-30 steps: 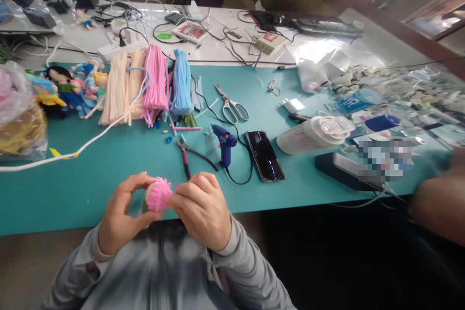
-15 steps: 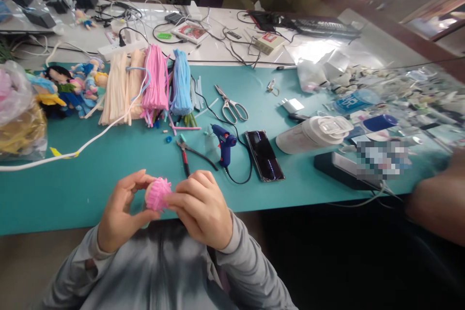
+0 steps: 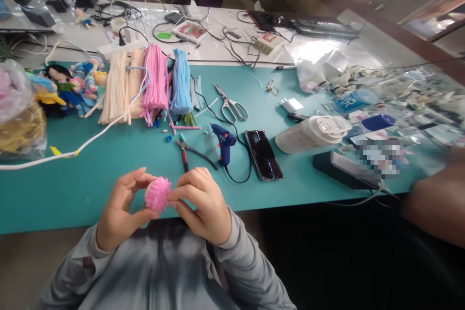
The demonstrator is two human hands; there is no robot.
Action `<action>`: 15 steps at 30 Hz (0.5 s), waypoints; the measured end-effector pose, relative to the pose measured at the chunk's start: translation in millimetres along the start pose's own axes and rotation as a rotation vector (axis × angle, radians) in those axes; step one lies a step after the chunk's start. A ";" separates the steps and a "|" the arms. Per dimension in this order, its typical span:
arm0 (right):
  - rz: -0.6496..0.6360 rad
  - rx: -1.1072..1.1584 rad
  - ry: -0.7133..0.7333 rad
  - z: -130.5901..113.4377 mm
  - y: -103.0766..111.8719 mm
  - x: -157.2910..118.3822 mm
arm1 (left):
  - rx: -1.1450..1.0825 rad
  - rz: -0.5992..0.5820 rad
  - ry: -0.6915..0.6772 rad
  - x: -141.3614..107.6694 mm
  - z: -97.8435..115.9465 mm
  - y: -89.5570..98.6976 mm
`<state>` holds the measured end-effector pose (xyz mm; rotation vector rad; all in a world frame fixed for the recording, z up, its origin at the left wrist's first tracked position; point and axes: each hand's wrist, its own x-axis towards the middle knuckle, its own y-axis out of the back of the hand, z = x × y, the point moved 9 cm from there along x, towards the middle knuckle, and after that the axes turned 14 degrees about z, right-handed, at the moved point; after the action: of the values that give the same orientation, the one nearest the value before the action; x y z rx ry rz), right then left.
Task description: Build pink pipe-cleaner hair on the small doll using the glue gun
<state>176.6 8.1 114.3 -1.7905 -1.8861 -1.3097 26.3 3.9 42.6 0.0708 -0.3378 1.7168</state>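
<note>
Between my hands, over the front edge of the table, is a small round pink fuzzy piece (image 3: 159,193) with a peach-coloured side, like a doll's head with pink hair. My left hand (image 3: 125,208) grips it from the left between thumb and fingers. My right hand (image 3: 203,203) pinches at its right edge with thumb and fingertips; whether a single strand is caught there is too small to tell. Just beyond my hands lie pliers (image 3: 185,156) with spread handles and a blue glue gun (image 3: 225,145).
Bundles of peach (image 3: 118,87), pink (image 3: 157,77) and blue pipe cleaners (image 3: 181,82) stand behind, beside several small dolls (image 3: 69,85). Scissors (image 3: 230,106), a phone (image 3: 263,155) and a white tumbler (image 3: 312,133) lie rightward. A white cable (image 3: 101,133) crosses the left. Another person's blurred arm (image 3: 436,198) is at far right.
My right hand's fingers have shifted slightly at the pink piece's edge, and the piece has turned a little. My left hand keeps its hold.
</note>
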 end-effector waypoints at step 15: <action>-0.055 -0.175 0.116 -9.5 -5.7 0.6 | 0.003 0.019 0.016 1.3 -0.4 -1.0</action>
<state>167.6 2.6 117.8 -1.7102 -1.8202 -1.6071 27.0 5.4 42.7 0.0561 -0.3246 1.7361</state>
